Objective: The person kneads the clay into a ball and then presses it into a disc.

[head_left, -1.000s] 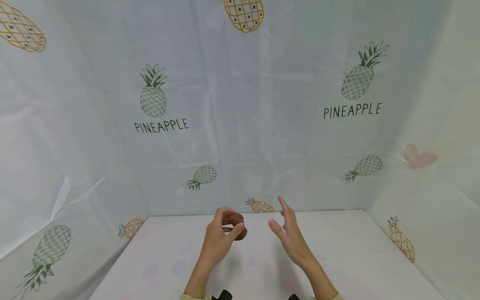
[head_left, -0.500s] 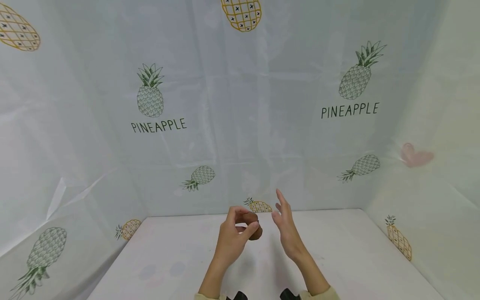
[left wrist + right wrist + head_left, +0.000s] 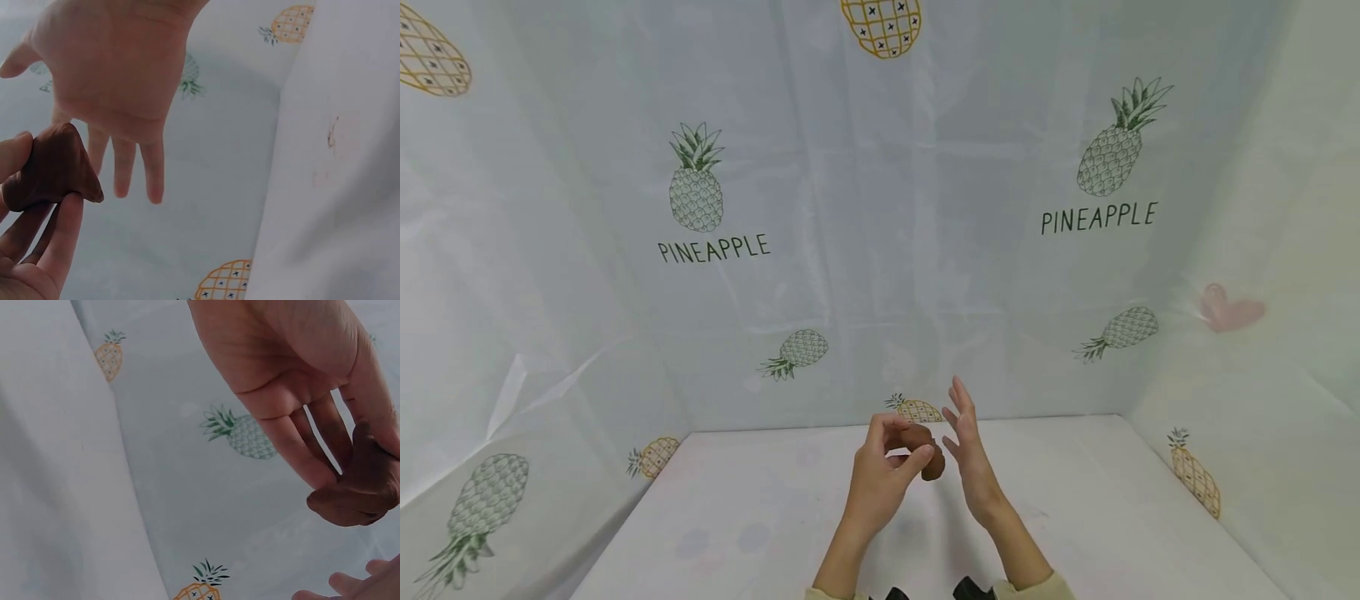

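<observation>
A dark brown lump of what looks like modelling clay point(image 3: 934, 463) hangs above the table, pinched between the thumb and fingers of my left hand point(image 3: 877, 479). In the left wrist view the lump point(image 3: 55, 165) has uneven sides and pointed corners. From the right wrist view, its lower end point(image 3: 350, 503) bulges out below the left fingers. My right hand point(image 3: 976, 471) is just right of the lump, apart from it, palm facing it and fingers spread. Only the fingertips point(image 3: 350, 584) of that hand show in the right wrist view.
Beneath both hands lies a white table point(image 3: 760, 483) with faint spots and smudges. A pale curtain point(image 3: 880, 250) printed with pineapples stands behind it and along both sides. Black bands point(image 3: 970, 588) show near the wrists.
My left hand has moved right with the brown lump, closing most of the gap to the right hand. The right hand has turned somewhat, its fingers now pointing up more and spread.
</observation>
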`<state>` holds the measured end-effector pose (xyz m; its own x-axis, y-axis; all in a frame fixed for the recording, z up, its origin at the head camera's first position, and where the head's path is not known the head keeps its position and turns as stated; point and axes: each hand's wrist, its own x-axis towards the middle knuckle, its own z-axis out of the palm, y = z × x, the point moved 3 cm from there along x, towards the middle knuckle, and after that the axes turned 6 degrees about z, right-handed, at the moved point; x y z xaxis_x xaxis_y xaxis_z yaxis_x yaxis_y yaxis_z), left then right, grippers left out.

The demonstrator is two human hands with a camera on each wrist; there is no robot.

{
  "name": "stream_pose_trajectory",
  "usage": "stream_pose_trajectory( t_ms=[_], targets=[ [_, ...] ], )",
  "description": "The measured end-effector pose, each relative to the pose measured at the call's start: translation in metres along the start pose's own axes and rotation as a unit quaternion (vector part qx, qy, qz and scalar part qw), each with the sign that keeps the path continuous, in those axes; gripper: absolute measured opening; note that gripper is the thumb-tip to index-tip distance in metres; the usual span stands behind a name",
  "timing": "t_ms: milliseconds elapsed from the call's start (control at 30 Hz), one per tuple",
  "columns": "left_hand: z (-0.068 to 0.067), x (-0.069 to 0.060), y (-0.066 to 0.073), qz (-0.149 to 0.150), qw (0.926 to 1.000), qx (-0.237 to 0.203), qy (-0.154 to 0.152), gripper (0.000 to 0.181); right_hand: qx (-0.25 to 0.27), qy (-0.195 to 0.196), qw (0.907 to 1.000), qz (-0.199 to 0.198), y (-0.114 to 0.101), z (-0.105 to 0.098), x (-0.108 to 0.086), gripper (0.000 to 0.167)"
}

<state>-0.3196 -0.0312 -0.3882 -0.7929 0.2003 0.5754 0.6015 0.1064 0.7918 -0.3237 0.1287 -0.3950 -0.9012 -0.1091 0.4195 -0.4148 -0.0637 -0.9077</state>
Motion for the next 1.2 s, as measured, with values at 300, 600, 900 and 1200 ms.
stream_pose_trajectory(
  t_ms=[300, 600, 900, 1200],
  targets=[
    [0.012, -0.001, -0.003, -0.019, 0.9991, -0.038, -0.004, 0.044, 0.015, -0.007, 0.9999, -0.002, 0.001, -0.002, -0.001, 0.063],
    [0.016, -0.001, -0.003, -0.024, 0.9976, -0.064, 0.006, 0.044, 0.032, -0.002, 0.9994, 0.014, -0.004, 0.000, -0.003, 0.061],
    [0.022, -0.003, -0.003, -0.013, 0.9976, -0.066, -0.014, 0.044, 0.056, 0.001, 0.9984, 0.006, -0.009, 0.000, -0.004, 0.063],
    [0.023, -0.004, -0.001, 0.004, 0.9976, -0.050, -0.048, 0.040, 0.069, 0.000, 0.9975, -0.014, -0.013, -0.004, -0.005, 0.064]
  ],
)
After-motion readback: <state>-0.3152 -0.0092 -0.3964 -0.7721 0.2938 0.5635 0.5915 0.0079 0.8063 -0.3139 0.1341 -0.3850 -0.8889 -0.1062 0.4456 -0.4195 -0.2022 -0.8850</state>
